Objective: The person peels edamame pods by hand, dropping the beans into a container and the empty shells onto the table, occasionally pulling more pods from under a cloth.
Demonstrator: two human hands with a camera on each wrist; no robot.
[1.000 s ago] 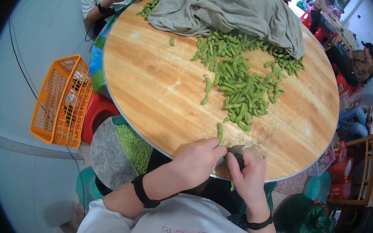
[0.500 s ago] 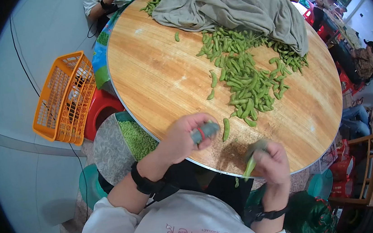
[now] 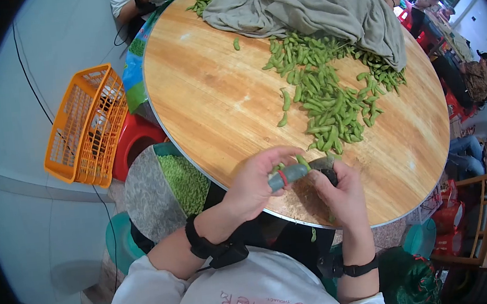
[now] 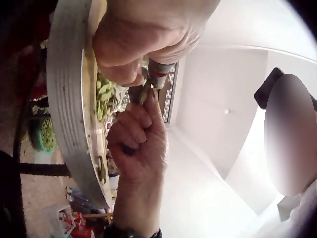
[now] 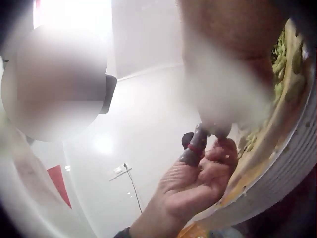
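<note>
At the near edge of the round wooden table [image 3: 204, 114], the left hand [image 3: 253, 185] has a grey cover with a red band [image 3: 286, 178] on its thumb and pinches a green pod [image 3: 303, 162]. Close beside it, the right hand [image 3: 344, 192] grips a dark object [image 3: 323, 167], its shape partly hidden by the fingers. In the left wrist view the right hand [image 4: 138, 144] meets the tip of the covered thumb [image 4: 159, 74]. A heap of green pods [image 3: 334, 107] lies beyond the hands, partly under a grey cloth [image 3: 299, 3].
Left of the table stand an orange basket [image 3: 84, 130], a red stool [image 3: 135, 141] and a container of shelled green beans [image 3: 181, 182]. Other people's hands and arms show at the far edge. A wooden chair [image 3: 481, 219] is at the right.
The hands, apart half a second ago, are together again over the near edge. The single pod lying just beyond them is no longer on the table; a pod is at the left fingers.
</note>
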